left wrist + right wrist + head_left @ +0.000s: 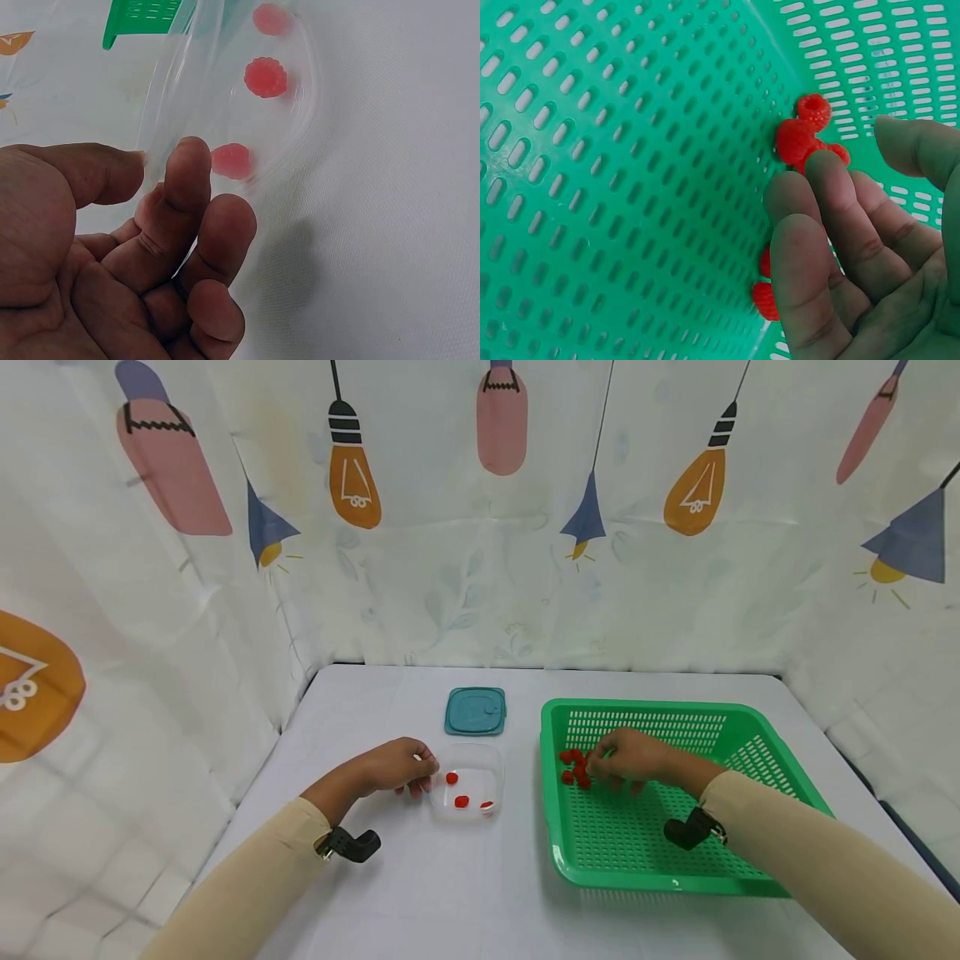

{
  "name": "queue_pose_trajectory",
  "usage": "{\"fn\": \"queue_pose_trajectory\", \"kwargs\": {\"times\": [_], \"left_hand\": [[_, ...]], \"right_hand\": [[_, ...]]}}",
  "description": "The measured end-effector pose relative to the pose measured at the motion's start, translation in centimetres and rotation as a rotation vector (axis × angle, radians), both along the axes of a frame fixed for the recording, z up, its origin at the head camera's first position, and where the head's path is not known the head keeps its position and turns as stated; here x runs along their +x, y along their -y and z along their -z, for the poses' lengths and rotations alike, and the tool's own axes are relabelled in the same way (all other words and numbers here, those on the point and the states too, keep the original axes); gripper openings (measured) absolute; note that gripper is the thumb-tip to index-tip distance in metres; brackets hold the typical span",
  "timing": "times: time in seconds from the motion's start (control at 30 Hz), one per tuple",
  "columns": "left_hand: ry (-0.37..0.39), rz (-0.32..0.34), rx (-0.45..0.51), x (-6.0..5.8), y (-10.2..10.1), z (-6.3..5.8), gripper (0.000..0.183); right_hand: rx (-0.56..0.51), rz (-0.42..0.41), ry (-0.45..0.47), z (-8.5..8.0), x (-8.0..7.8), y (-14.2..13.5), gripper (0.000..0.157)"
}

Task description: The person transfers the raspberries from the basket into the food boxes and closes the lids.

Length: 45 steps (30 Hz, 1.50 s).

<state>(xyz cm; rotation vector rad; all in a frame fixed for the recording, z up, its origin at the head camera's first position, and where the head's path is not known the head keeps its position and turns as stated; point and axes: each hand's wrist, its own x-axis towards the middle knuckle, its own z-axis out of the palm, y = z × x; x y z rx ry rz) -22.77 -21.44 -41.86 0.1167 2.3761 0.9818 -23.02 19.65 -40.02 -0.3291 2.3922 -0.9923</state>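
A clear plastic container (491, 764) sits on the table with 3 raspberries inside, among them a raspberry (265, 77) showing its hollow end. My left hand (401, 766) pinches the container's left rim between thumb and index finger, the other fingers loosely bent outside it. To the right, my right hand (630, 756) reaches down into a green plastic basket (675, 883). Its fingers are spread loosely beside several raspberries (795, 140) at the basket's left side, thumb apart from the fingertips. Some of those raspberries are partly hidden behind the fingers.
A teal lid (476, 711) lies on the table behind the container. The white-covered table (420, 893) is bordered by a printed curtain (465, 577) at the back and sides. The basket's raised walls surround my right hand.
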Motion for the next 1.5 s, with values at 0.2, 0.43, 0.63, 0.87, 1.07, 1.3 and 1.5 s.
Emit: {"fn": "queue_pose_trajectory", "kwargs": {"times": [0.2, 0.43, 0.63, 0.87, 1.07, 1.3, 1.5], "left_hand": [[-0.001, 0.002, 0.003, 0.0, 0.0, 0.0, 0.018], [0.004, 0.001, 0.005, 0.0, 0.0, 0.0, 0.017], [-0.002, -0.001, -0.004, 0.0, 0.0, 0.0, 0.016], [0.001, -0.003, 0.002, 0.0, 0.0, 0.1, 0.016], [0.0, 0.0, -0.001, 0.0, 0.1, 0.2, 0.016], [0.004, -0.001, 0.0, -0.1, 0.1, 0.1, 0.016], [-0.005, 0.009, 0.003, 0.0, 0.1, 0.2, 0.017]], "right_hand": [[0.01, 0.008, 0.01, 0.5, 0.1, 0.2, 0.018], [0.039, -0.002, -0.003, 0.8, 0.3, 0.5, 0.015], [0.05, -0.018, -0.022, 1.0, 0.4, 0.6, 0.012], [0.078, -0.035, -0.052, 1.0, 0.7, 0.8, 0.012], [0.118, -0.038, -0.088, 1.5, 0.8, 1.2, 0.01], [0.146, -0.037, -0.116, 1.8, 0.6, 1.6, 0.011], [0.14, -0.045, -0.119, 2.0, 0.7, 1.6, 0.013]]}}
